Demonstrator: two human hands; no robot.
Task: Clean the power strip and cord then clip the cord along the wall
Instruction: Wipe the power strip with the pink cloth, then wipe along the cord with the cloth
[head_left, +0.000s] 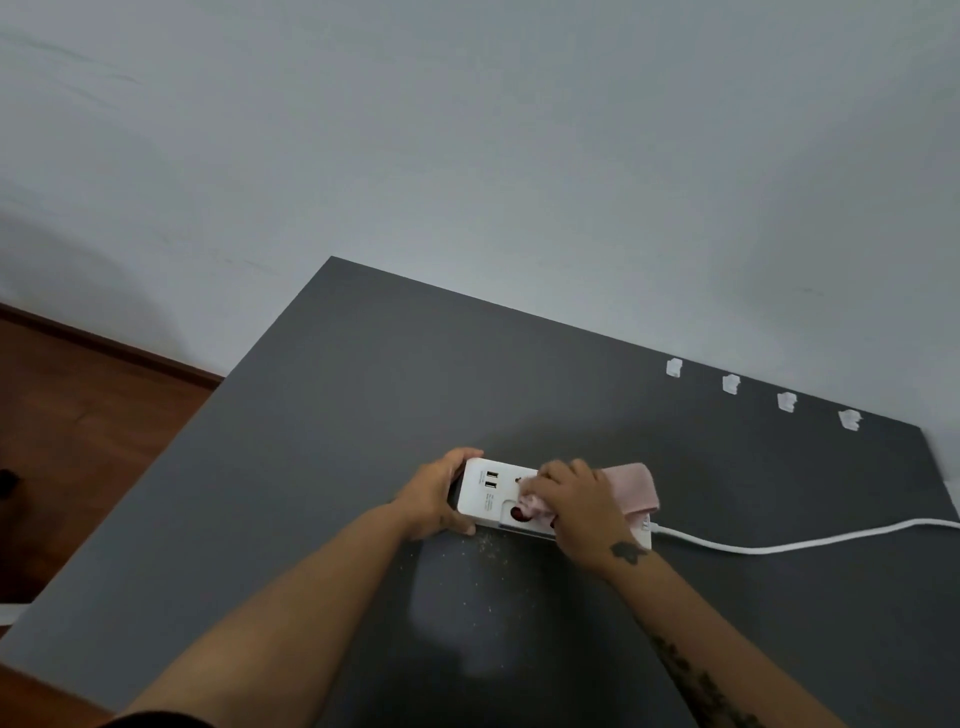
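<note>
The left hand (434, 499) clamps the 9 o'clock end of the white power strip (488, 493), which lies flat on the grey table (311, 415), thumb on the near edge and fingers curled over the far edge, while the right hand (576, 501) presses a pink cloth (631, 486) onto the strip's top, fingers closed over the cloth. Judging by the crumbs (485, 545) scattered at 6 o'clock of the strip, wiping is under way and unfinished. The white cord (779, 545) trails off toward 3 o'clock unwiped as far as I can tell, and the four clips (761, 392) in a row at 1 o'clock by the wall (519, 156) stand empty, so clipping is still to do
</note>
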